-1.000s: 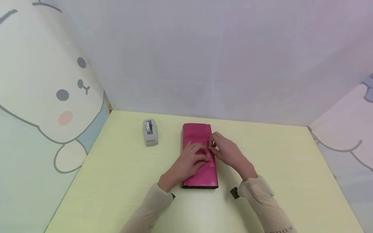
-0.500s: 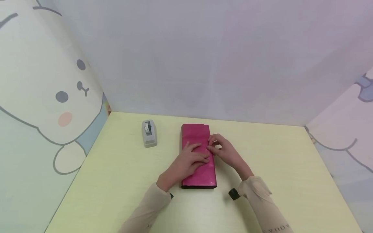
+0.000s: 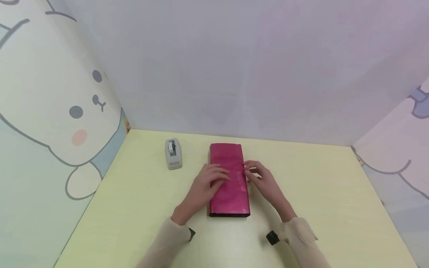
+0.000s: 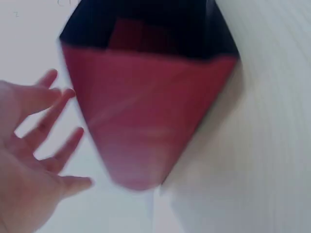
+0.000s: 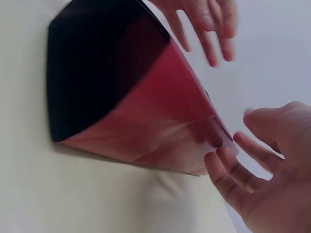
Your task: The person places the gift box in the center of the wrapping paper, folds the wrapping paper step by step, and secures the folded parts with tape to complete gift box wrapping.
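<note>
A long box-shaped sleeve of glossy pink paper (image 3: pixel 229 201) lies on the table, its near end uncovered and dark inside. In the left wrist view that end of the pink paper sleeve (image 4: pixel 141 92) has reddish flaps deep within. My left hand (image 3: pixel 202 186) hovers over or lightly touches the top at its left side, fingers loosely spread. Along the right edge, my right hand (image 3: pixel 269 188) has its fingertips against the sleeve; the right wrist view shows these fingers (image 5: pixel 228 179) relaxed at the side wall, gripping nothing. A small paler patch (image 3: pixel 240 175) shows on top.
A grey tape dispenser (image 3: pixel 173 155) stands to the left of the sleeve on the pale yellow table (image 3: pixel 134 208). Behind the table rises a pale wall (image 3: pixel 234 74); a cartoon figure (image 3: pixel 60 111) is printed on the left side.
My left hand has drawn back leftward from the sleeve's right part. My right fingers have loosened from their pinch at the right edge and shifted slightly outward. The sleeve stays put.
</note>
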### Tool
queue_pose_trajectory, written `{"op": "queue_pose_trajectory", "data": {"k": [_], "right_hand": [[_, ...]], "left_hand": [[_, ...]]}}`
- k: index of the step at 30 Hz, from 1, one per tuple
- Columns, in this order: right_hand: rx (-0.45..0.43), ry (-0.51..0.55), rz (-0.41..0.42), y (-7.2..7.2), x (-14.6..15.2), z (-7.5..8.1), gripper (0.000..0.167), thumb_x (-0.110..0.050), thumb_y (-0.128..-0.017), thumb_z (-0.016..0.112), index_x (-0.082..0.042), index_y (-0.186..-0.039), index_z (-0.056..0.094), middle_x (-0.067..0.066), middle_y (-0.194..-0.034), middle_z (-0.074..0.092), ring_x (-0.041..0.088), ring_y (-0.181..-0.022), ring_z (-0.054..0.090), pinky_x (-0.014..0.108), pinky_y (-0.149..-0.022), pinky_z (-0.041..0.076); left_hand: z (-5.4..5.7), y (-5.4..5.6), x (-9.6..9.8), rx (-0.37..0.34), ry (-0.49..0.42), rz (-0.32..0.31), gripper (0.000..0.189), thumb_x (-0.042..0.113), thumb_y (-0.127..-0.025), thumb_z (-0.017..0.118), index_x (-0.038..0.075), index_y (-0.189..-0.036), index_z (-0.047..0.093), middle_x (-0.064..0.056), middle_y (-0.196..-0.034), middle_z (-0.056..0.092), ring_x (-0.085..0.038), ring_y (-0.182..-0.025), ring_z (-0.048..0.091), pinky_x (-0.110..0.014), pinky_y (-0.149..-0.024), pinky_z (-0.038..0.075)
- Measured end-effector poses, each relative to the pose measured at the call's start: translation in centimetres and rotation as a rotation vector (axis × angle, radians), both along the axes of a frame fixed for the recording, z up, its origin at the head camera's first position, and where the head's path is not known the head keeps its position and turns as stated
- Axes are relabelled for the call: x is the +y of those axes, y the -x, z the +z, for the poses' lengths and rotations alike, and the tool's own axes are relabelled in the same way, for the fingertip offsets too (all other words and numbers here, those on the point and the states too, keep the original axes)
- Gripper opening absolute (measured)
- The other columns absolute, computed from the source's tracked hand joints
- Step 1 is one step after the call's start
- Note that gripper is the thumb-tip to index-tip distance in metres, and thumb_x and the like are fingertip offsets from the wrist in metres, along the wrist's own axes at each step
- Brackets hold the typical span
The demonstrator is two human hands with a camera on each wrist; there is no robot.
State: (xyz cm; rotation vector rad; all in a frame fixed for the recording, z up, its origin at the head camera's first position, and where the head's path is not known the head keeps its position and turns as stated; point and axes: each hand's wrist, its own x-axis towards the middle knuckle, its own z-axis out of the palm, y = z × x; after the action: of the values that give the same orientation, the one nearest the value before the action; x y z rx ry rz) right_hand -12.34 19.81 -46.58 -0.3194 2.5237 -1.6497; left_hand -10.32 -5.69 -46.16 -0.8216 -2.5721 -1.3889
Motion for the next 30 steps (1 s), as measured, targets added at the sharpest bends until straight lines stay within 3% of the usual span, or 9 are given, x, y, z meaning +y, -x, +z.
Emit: {"op": "queue_pose_trajectory", "data": {"k": [5,8,13,19,25,30], "right_hand": [[0.086,-0.022,-0.026,-3.2,0.4,-0.7,0.035,-0.015,-0.103,0.066,-0.014,-0.137,0.057,0.006,-0.149,0.056,0.022,-0.114,0.064,0.029,-0.087,0.060],[0.158,-0.069,-0.008,-4.4,0.0,-1.2,0.044,-0.015,-0.101,0.069,-0.017,-0.143,0.056,0.005,-0.151,0.053,0.018,-0.110,0.063,0.029,-0.086,0.059],[0.220,-0.131,0.002,-5.7,-0.9,-1.6,0.049,-0.015,-0.097,0.075,-0.018,-0.143,0.058,0.006,-0.157,0.046,0.015,-0.108,0.060,0.027,-0.081,0.060],[0.293,-0.246,-0.012,-6.2,-1.5,-1.5,0.059,-0.014,-0.089,0.083,-0.017,-0.143,0.058,0.010,-0.155,0.046,0.019,-0.108,0.062,0.031,-0.079,0.061],[0.367,-0.363,-0.036,-5.9,-1.9,-1.7,0.066,-0.015,-0.082,0.089,-0.015,-0.139,0.057,0.011,-0.151,0.048,0.028,-0.108,0.065,0.036,-0.080,0.062],[0.375,-0.449,-0.086,-5.8,-2.7,-2.0,0.068,-0.012,-0.079,0.092,-0.015,-0.136,0.056,0.009,-0.150,0.047,0.027,-0.105,0.068,0.036,-0.077,0.062]], "left_hand": [[-0.2,-1.4,-1.5,0.050,0.208,0.000,0.039,0.021,-0.095,0.077,0.021,-0.133,0.069,-0.001,-0.149,0.059,-0.025,-0.147,0.046,-0.051,-0.118,0.044],[-0.5,-1.7,-1.9,0.091,0.322,-0.011,0.048,0.030,-0.096,0.076,0.024,-0.142,0.064,0.001,-0.159,0.051,-0.026,-0.153,0.039,-0.050,-0.121,0.041],[-0.9,-1.5,-2.0,0.126,0.356,-0.011,0.052,0.028,-0.096,0.077,0.025,-0.145,0.061,0.002,-0.158,0.052,-0.025,-0.154,0.039,-0.049,-0.121,0.041],[-1.1,-1.5,-1.8,0.123,0.387,0.008,0.053,0.028,-0.095,0.078,0.027,-0.145,0.061,0.004,-0.157,0.053,-0.024,-0.153,0.040,-0.053,-0.117,0.044],[-0.8,-1.5,-1.3,0.157,0.477,0.043,0.055,0.028,-0.093,0.079,0.030,-0.144,0.060,0.003,-0.155,0.053,-0.024,-0.145,0.044,-0.052,-0.109,0.049],[-0.9,-1.4,-0.9,0.199,0.524,0.056,0.057,0.023,-0.090,0.082,0.034,-0.142,0.061,0.001,-0.151,0.054,-0.025,-0.139,0.048,-0.050,-0.104,0.049]]}}
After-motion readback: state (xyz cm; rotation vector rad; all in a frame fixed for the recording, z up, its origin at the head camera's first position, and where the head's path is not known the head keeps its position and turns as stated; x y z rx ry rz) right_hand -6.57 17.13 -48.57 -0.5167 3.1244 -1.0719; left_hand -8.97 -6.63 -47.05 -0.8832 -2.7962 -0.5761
